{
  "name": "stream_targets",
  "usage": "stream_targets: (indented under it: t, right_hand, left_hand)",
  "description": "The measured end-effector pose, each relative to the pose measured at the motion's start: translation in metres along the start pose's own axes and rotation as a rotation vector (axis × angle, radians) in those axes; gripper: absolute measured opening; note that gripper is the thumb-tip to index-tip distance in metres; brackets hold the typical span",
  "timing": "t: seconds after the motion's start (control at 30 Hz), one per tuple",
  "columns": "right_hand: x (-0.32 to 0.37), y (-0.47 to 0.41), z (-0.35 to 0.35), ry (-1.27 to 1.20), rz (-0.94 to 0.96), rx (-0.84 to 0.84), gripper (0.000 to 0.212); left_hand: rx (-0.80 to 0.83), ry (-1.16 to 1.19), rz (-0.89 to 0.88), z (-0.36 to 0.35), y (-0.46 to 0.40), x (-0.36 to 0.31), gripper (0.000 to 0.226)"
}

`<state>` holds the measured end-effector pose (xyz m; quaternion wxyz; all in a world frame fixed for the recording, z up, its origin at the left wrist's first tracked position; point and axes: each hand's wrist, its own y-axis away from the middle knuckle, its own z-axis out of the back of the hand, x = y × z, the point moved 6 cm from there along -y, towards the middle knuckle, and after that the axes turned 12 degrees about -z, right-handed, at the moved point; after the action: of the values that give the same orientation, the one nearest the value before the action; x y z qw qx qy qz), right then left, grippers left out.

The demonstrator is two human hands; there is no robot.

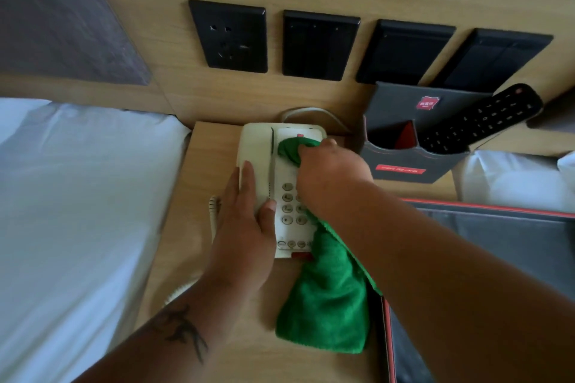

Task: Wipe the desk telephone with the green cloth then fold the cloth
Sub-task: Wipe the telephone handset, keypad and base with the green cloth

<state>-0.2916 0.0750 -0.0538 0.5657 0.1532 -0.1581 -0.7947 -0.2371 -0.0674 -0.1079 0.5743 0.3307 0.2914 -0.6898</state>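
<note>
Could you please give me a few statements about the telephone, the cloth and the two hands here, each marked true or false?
1. The right hand presses the green cloth onto the upper part of the telephone. True.
2. The left hand lifts the handset off the telephone. False: it lies flat on the handset, which sits in its cradle.
3. The cloth is neatly folded. False: it trails loose over the table.
4. A remote control stands in the dark holder. True.
</note>
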Motion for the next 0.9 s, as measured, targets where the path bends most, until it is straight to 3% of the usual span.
stream_targets:
  t: [0.2,0.4,0.6,0.8,0.9]
  right_hand:
    - [-0.021,0.024,-0.006,0.119,-0.022,0.087,0.036]
    - [0.008,-0.015,0.010,0.027,0.027,0.006,0.050]
    - [-0.005,-0.006,0.005,0.116,0.051,-0.001,0.055]
    - [-0.029,0.022,-0.033,-0.059,-0.024,0.028,0.059]
    - [-0.037,0.043,-0.041,-0.263,-0.066,0.023,0.051]
  left_hand:
    - [-0.011,0.027,0.000,0.002,0.002,0.000,0.071]
    - [-0.025,-0.028,-0.016,0.005,0.001,-0.004,0.070]
    - [-0.001,-0.041,-0.020,0.004,-0.001,-0.002,0.070]
    - [-0.018,-0.013,-0.038,0.008,-0.001,-0.003,0.070]
    - [-0.029,-0.014,-0.053,0.009,-0.002,-0.002,0.072]
